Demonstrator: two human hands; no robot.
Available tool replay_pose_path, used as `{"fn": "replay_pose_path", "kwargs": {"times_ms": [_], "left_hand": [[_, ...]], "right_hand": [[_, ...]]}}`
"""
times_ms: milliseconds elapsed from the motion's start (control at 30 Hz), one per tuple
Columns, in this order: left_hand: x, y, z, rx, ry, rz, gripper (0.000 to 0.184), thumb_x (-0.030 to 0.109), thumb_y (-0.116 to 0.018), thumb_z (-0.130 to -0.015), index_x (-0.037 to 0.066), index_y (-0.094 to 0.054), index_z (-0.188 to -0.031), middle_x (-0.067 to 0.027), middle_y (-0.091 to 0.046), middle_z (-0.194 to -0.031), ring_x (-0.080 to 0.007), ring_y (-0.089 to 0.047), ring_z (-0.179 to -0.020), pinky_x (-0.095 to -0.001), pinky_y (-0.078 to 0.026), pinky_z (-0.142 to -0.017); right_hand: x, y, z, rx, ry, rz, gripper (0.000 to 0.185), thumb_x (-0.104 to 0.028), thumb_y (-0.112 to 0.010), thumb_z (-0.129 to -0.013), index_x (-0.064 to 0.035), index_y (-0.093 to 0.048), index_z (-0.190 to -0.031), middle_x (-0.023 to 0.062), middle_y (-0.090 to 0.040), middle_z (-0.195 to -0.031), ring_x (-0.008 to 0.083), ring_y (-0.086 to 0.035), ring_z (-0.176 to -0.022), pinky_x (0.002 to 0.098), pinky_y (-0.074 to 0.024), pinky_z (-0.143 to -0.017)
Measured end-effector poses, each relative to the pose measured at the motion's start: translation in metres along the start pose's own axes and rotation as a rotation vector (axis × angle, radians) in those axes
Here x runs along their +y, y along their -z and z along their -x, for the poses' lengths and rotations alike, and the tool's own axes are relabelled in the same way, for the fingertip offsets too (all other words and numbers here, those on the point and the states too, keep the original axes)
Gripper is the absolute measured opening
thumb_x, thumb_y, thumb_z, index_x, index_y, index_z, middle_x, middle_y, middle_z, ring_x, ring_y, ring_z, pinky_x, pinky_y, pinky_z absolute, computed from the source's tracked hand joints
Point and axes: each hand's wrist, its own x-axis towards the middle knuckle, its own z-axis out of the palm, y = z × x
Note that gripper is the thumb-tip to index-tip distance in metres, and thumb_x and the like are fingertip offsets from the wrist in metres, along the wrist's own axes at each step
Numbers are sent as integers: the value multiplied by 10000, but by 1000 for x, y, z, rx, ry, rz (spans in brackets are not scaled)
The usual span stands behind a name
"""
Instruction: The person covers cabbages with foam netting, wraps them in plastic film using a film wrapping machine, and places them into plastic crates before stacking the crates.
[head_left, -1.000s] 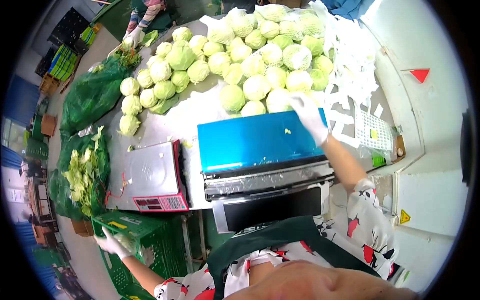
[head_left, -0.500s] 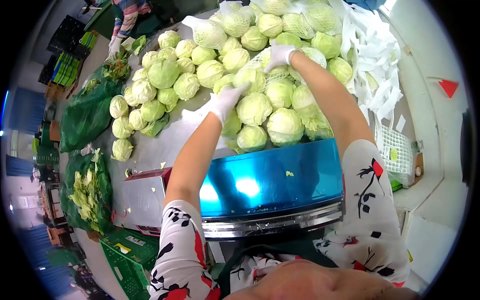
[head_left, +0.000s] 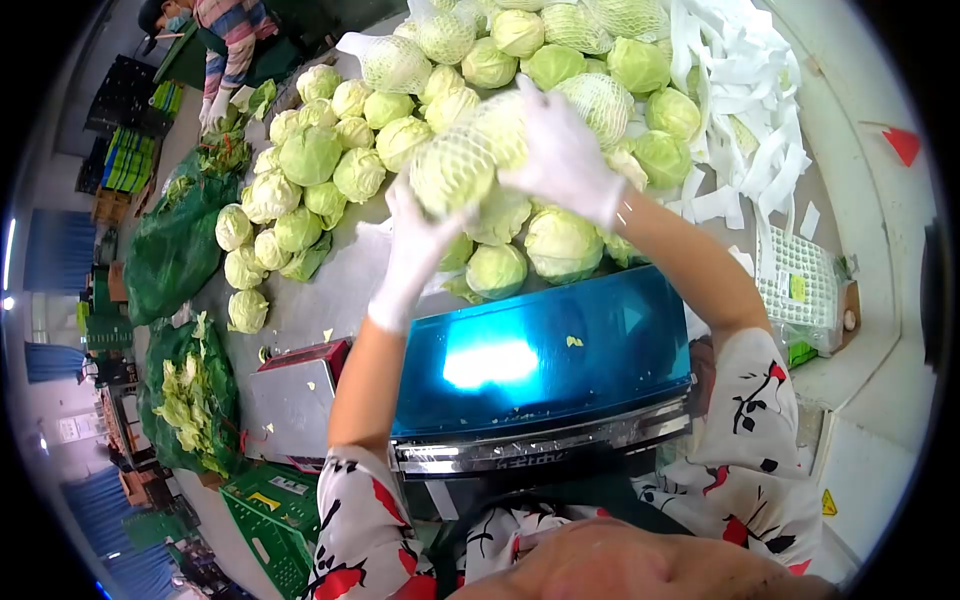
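Note:
A cabbage in a white foam net (head_left: 452,168) is lifted above the pile between my two gloved hands. My left hand (head_left: 415,235) grips it from below and the left, thumb along its underside. From the right, my right hand (head_left: 570,160) closes on the net's other end; its fingertips are partly hidden behind the cabbage. Under and beside my hands lie bare cabbages, among them a pale one (head_left: 563,245) near the blue machine. Another netted cabbage (head_left: 597,108) rests just beyond my right hand.
A blue shiny-topped machine (head_left: 540,345) stands between me and the pile. Loose white foam nets (head_left: 735,110) heap at the right, above a white grid tray (head_left: 800,285). Green mesh sacks (head_left: 175,250) and a green crate (head_left: 270,510) are at left. A co-worker (head_left: 225,40) handles leaves at far left.
The netted cabbage has come up off the pile toward me, held by both hands. My right hand has moved down and nearer. The view has shifted slightly.

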Motion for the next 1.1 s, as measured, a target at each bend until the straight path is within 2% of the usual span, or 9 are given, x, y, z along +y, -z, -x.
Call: {"fn": "replay_pose_path", "kwargs": {"times_ms": [33,200,300,433,667,800,900,967,1100], "left_hand": [[11,16,32,-67,-151,-45,1029,254,-864,-730,-24,-252,-1510,-259,-376,-1489,-328,-454,-1339,-433,-382,-1111],[62,41,163,-186,248,557,993,101,-804,-762,-9,-204,-1546,-186,-459,-1453,-256,-500,-1313,-386,-423,-1101],[57,36,221,-188,250,368,953,120,-803,-742,6,-279,-1530,-202,-490,-1421,-272,-528,-1290,-393,-449,-1072],[48,28,273,-185,161,-46,979,207,-833,-716,65,-303,-1527,-229,-535,-1268,-376,-589,-1148,-429,-504,-973],[43,29,289,-167,32,-134,1174,364,-850,-735,-25,-103,-1554,-283,-512,-1276,-426,-564,-1152,-444,-492,-968],[40,61,312,-87,30,-6,1144,286,-842,-764,-23,-89,-1567,-271,-495,-1382,-367,-559,-1209,-425,-431,-1056],[9,88,351,100,37,-425,916,348,-798,-809,-25,-334,-1505,-215,-633,-1191,-347,-582,-1063,-438,-459,-924],[-6,97,374,87,67,-818,851,445,-744,-837,-11,-406,-1470,-185,-653,-1094,-331,-570,-1010,-443,-434,-892],[-5,75,383,70,142,-613,845,337,-791,-808,2,-400,-1478,-76,-676,-964,-280,-569,-1010,-448,-410,-895]], "right_hand": [[-10,10,27,10,-3,-45,1074,-298,-823,-635,76,-266,-1473,341,-516,-1217,438,-559,-1104,421,-508,-932],[-66,57,154,-148,-185,-134,1085,-279,-852,-659,51,-248,-1497,274,-468,-1323,448,-525,-1143,429,-472,-982],[-79,37,218,-93,-158,7,1090,-326,-837,-661,105,-248,-1470,289,-456,-1293,428,-533,-1057,445,-492,-899],[-88,26,268,-150,-158,-67,1108,-311,-827,-703,102,-181,-1503,351,-303,-1472,502,-448,-1205,482,-442,-1016],[-73,-4,299,-33,-278,-338,1173,-352,-855,-743,103,-102,-1519,322,-284,-1510,442,-374,-1355,454,-353,-1123],[-66,6,317,50,-271,-544,1158,-352,-844,-774,140,-94,-1507,346,-311,-1483,413,-349,-1387,426,-271,-1179],[-59,30,355,263,-144,31,891,-346,-815,-799,104,-364,-1421,293,-446,-1391,428,-388,-1335,484,-303,-1135],[-52,26,391,296,-313,412,788,-428,-768,-820,63,-456,-1352,257,-518,-1298,421,-437,-1275,537,-286,-1117],[-40,-10,411,131,-400,581,591,-456,-628,-922,14,-550,-1272,154,-627,-1029,338,-532,-1110,566,-239,-1131]]}}
